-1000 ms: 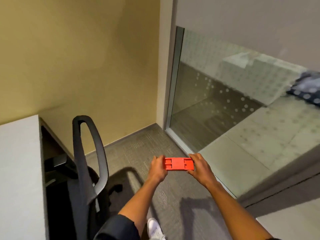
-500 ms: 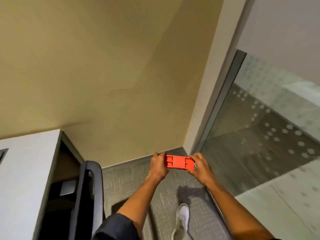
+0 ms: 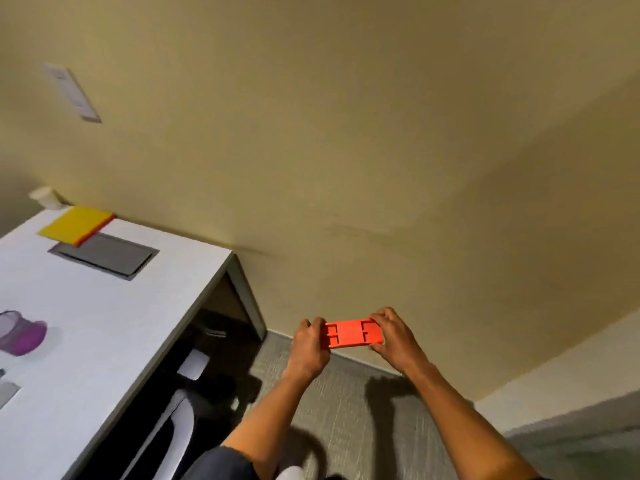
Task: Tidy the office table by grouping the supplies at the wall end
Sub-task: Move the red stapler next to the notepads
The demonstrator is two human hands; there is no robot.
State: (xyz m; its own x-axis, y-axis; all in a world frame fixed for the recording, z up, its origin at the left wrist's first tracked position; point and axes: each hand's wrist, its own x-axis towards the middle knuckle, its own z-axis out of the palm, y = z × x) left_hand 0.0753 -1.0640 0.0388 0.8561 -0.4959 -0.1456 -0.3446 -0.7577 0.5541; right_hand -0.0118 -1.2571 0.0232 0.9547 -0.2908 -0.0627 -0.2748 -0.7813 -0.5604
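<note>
A flat orange plastic piece point(image 3: 353, 333) with rectangular cut-outs is held level in front of me, above the carpet and to the right of the table. My left hand point(image 3: 310, 342) grips its left end and my right hand point(image 3: 393, 336) grips its right end. The white office table point(image 3: 104, 327) fills the left side. On it, a yellow pad with a red edge point(image 3: 74, 225) lies at the wall end, a small white cup point(image 3: 46, 197) stands behind it, and a purple cup point(image 3: 20, 332) lies tipped over near the left edge.
A grey cable hatch point(image 3: 104, 255) is set into the tabletop by the yellow pad. A dark office chair point(image 3: 180, 420) sits tucked under the table's right edge. The beige wall point(image 3: 346, 150) is straight ahead, with a white wall plate point(image 3: 71, 91) upper left. Grey carpet point(image 3: 363, 410) lies below.
My view has swung left, from the glass partition to the wall and the tabletop. Both hands have kept hold of the orange piece throughout.
</note>
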